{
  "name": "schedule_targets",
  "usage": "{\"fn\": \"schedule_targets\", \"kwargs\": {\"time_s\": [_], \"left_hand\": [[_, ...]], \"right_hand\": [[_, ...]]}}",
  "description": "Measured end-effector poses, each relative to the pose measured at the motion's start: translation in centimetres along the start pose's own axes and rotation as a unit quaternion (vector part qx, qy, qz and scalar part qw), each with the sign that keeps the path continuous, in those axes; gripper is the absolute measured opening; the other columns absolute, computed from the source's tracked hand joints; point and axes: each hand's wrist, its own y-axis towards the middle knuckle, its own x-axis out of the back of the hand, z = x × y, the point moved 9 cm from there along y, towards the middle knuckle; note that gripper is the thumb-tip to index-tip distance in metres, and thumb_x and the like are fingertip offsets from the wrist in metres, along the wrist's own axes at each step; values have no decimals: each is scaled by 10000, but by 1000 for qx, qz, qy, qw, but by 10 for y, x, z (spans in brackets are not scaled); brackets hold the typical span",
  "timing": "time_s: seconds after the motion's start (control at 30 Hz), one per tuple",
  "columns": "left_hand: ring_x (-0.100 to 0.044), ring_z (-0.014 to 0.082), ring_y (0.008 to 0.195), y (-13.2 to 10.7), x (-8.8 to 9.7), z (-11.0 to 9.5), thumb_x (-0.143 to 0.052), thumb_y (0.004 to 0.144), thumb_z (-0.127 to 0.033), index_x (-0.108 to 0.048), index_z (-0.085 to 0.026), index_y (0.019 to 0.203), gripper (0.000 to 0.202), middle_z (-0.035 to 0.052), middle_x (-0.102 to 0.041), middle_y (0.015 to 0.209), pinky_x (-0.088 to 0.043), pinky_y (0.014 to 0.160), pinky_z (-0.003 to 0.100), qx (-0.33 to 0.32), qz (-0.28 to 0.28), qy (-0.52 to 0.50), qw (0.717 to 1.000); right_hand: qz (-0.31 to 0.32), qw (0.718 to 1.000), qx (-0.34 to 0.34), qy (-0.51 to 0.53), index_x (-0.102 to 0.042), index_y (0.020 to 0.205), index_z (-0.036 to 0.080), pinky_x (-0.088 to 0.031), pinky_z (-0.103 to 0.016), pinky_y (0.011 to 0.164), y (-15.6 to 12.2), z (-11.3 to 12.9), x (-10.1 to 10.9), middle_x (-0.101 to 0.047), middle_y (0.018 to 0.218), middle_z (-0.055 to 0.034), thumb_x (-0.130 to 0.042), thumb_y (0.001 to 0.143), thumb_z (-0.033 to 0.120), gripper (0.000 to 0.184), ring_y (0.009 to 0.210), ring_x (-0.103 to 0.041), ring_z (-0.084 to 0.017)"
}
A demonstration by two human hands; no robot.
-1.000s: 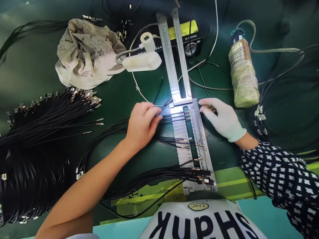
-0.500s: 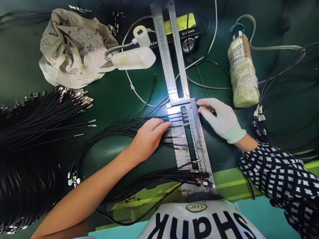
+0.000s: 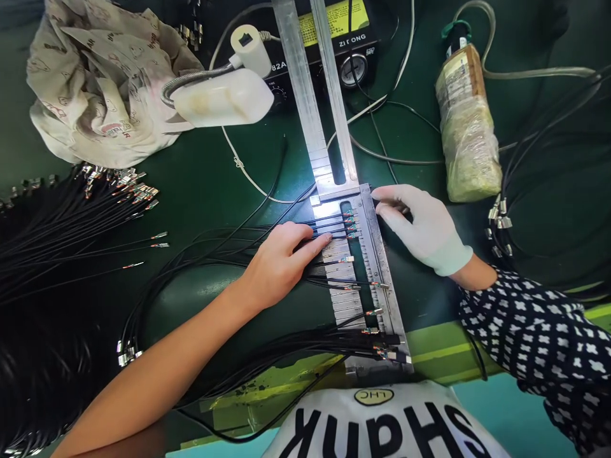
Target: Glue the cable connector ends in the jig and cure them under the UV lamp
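My bare left hand (image 3: 279, 264) lies over the metal slotted jig (image 3: 340, 304), thumb and forefinger closed on a black cable (image 3: 338, 237). Several cable ends with small metal connectors (image 3: 352, 219) and coloured wires sit side by side in the upper slots. Lower down, more connector ends (image 3: 379, 285) rest across the jig. My right hand (image 3: 422, 229) wears a white glove. Its fingertips are at the jig's right edge, near the upper corner, with a gap between thumb and forefinger; nothing held shows there.
A white gooseneck lamp (image 3: 224, 98) lights the jig from the upper left, beside a crumpled cloth (image 3: 109, 95). A dark cable bundle (image 3: 71, 222) fills the left side. Behind are a black device (image 3: 351, 44) and a plastic-wrapped block (image 3: 470, 140).
The view has shifted, so the lamp, cloth and jig appear farther left. My left fingertips have slid slightly right along the jig. My right hand stays at the edge.
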Motion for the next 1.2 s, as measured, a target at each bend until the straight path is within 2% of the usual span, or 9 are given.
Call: {"fn": "schedule_targets", "kwargs": {"time_s": [0.17, 0.43, 0.57, 0.67, 0.8, 0.9, 1.0, 1.1, 1.2], "left_hand": [[-571, 221, 972, 0, 0, -8, -415, 1028, -157, -583, -213, 1340, 359, 103, -602, 1084, -492, 835, 359, -32, -24, 14, 999], [-602, 187, 1020, -6, -6, -1, -505, 993, -86, -538, -198, 1351, 377, 99, -636, 1139, -521, 895, 317, -11, -67, -55, 996], [-577, 232, 1054, -17, -6, -7, -529, 973, -74, -572, -201, 1360, 410, 115, -639, 1145, -477, 905, 377, -7, -55, 52, 997], [-556, 230, 981, -23, -7, -8, -519, 968, -70, -594, -200, 1371, 429, 114, -621, 1067, -438, 845, 371, 19, -46, 102, 994], [-542, 215, 912, -22, -8, -7, -491, 974, -63, -589, -211, 1374, 437, 95, -621, 1008, -376, 775, 358, 39, -31, 70, 996], [-564, 217, 953, -22, -7, -6, -532, 989, -112, -557, -214, 1381, 406, 84, -654, 1050, -371, 830, 386, 54, -5, 20, 998], [-588, 212, 1010, -25, -10, -10, -591, 982, -147, -540, -186, 1343, 367, 77, -674, 1093, -403, 908, 404, 45, 27, -81, 995], [-580, 199, 1013, -25, -5, -13, -565, 958, -51, -566, -166, 1304, 366, 90, -651, 1106, -467, 896, 370, 22, -1, -147, 989], [-569, 203, 1014, -16, -1, -16, -544, 934, 7, -575, -147, 1324, 421, 111, -625, 1104, -500, 877, 359, -8, -33, -145, 989]], "right_hand": [[-1, 1000, 6, -1, -688, 1193, 272, -543, -440, 957, 0, 1, 0, -751, 1117, -15, -594, 961, 251, 251, 982, -707, -239], [-5, 1000, 21, 3, -689, 1192, 267, -543, -430, 940, 0, 3, 1, -753, 1095, -9, -601, 959, 251, 250, 958, -710, -229], [-4, 1000, 23, 5, -689, 1194, 271, -542, -426, 935, 0, 3, 1, -754, 1086, -7, -600, 961, 244, 251, 957, -712, -227], [-3, 1000, 23, 4, -695, 1189, 267, -543, -432, 930, 1, 3, 1, -755, 1082, -8, -608, 956, 240, 250, 950, -713, -228], [-2, 1000, 21, 10, -699, 1188, 246, -551, -438, 909, 1, 2, 0, -752, 1099, -13, -607, 952, 228, 255, 940, -711, -223], [-8, 1000, 19, 13, -704, 1180, 242, -558, -441, 897, 1, 1, 0, -755, 1080, -18, -608, 950, 236, 250, 927, -709, -224], [-8, 1000, 23, 15, -706, 1180, 238, -559, -433, 899, 1, 1, 0, -756, 1072, -18, -606, 950, 240, 250, 925, -709, -221], [-4, 999, 26, 20, -705, 1182, 237, -560, -416, 887, 1, 2, -1, -754, 1089, -10, -603, 954, 239, 250, 938, -711, -216], [-6, 1000, 24, 15, -706, 1178, 242, -557, -416, 889, 2, 2, -1, -756, 1096, -10, -605, 953, 235, 247, 933, -714, -218]]}}
